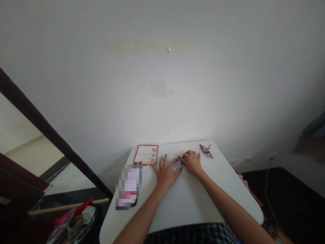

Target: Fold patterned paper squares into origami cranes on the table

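Note:
A small piece of patterned, folded paper (179,164) lies on the white table between my hands. My left hand (165,173) rests at its left side, with the index finger and thumb on the paper and the other fingers spread over the tabletop. At the opposite side, my right hand (192,162) has its fingers bent down onto the paper's edge. The fingertips partly cover the folds. Beyond my right hand, near the table's far right corner, sits a folded paper crane (206,151) in similar colours, touched by neither hand.
A printed card with a red border (146,155) lies at the far left of the white table (188,203). Nearer me is a pixelated phone-like object (129,187). A plain wall (162,112) stands behind. A bin with litter (76,225) is on the floor at left.

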`<control>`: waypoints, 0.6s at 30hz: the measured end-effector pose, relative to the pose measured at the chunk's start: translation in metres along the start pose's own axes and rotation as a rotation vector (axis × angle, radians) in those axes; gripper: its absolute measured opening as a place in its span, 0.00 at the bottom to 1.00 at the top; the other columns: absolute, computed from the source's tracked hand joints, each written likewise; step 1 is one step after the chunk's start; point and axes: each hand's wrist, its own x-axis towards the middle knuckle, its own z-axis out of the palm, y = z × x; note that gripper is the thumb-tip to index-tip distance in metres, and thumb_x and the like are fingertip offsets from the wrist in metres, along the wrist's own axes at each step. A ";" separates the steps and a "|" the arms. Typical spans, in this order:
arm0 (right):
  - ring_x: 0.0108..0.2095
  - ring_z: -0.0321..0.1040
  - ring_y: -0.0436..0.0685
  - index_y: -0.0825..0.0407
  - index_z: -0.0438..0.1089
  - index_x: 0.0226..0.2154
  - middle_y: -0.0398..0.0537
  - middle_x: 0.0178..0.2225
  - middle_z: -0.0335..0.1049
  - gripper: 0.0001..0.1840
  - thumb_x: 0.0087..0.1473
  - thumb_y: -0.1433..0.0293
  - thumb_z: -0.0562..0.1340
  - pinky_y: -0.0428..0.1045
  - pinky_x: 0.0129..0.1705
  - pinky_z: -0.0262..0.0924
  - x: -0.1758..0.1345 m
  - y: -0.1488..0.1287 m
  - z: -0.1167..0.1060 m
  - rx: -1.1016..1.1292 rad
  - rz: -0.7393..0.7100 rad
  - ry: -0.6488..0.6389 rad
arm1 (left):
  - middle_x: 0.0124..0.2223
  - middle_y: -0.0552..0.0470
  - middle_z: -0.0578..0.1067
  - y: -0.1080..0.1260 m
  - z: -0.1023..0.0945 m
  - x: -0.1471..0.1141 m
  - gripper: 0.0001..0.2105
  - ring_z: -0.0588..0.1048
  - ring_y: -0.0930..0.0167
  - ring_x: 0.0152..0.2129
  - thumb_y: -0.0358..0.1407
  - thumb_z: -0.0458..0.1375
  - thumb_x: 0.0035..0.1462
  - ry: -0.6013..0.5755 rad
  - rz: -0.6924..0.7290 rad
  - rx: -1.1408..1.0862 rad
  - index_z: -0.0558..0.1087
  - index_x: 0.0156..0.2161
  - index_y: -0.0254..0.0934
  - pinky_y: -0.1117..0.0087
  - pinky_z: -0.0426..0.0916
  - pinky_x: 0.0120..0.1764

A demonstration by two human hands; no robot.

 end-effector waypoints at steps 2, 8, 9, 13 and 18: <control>0.55 0.55 0.63 0.44 0.72 0.40 0.47 0.48 0.65 0.11 0.60 0.58 0.59 0.73 0.61 0.34 0.000 0.000 0.000 -0.002 -0.002 0.004 | 0.70 0.51 0.52 0.000 0.000 0.000 0.27 0.51 0.49 0.65 0.59 0.51 0.56 0.000 -0.001 0.000 0.64 0.60 0.62 0.29 0.36 0.58; 0.55 0.55 0.63 0.44 0.72 0.40 0.48 0.48 0.65 0.11 0.60 0.58 0.58 0.73 0.61 0.34 0.000 -0.001 0.000 -0.020 -0.001 0.005 | 0.70 0.53 0.51 0.002 -0.004 0.000 0.27 0.50 0.50 0.65 0.57 0.53 0.55 -0.008 0.011 -0.015 0.62 0.61 0.64 0.31 0.37 0.59; 0.55 0.55 0.63 0.44 0.72 0.40 0.48 0.48 0.65 0.11 0.60 0.58 0.59 0.73 0.61 0.34 0.001 -0.001 0.000 -0.020 0.002 0.004 | 0.70 0.54 0.52 0.003 -0.005 0.000 0.26 0.50 0.50 0.65 0.56 0.54 0.55 -0.006 0.020 -0.021 0.63 0.60 0.65 0.31 0.37 0.59; 0.55 0.55 0.63 0.44 0.72 0.40 0.48 0.49 0.65 0.11 0.59 0.58 0.59 0.72 0.61 0.34 0.001 -0.001 0.000 -0.019 0.011 0.005 | 0.70 0.57 0.53 0.003 -0.005 0.001 0.21 0.51 0.51 0.65 0.54 0.55 0.56 -0.009 0.056 -0.041 0.69 0.56 0.64 0.32 0.36 0.60; 0.55 0.56 0.63 0.45 0.72 0.41 0.48 0.49 0.65 0.11 0.59 0.59 0.60 0.71 0.62 0.34 0.000 0.000 0.000 -0.020 0.009 0.014 | 0.70 0.59 0.53 0.001 -0.003 0.001 0.20 0.50 0.52 0.65 0.54 0.54 0.57 0.007 0.096 -0.036 0.68 0.55 0.67 0.31 0.35 0.60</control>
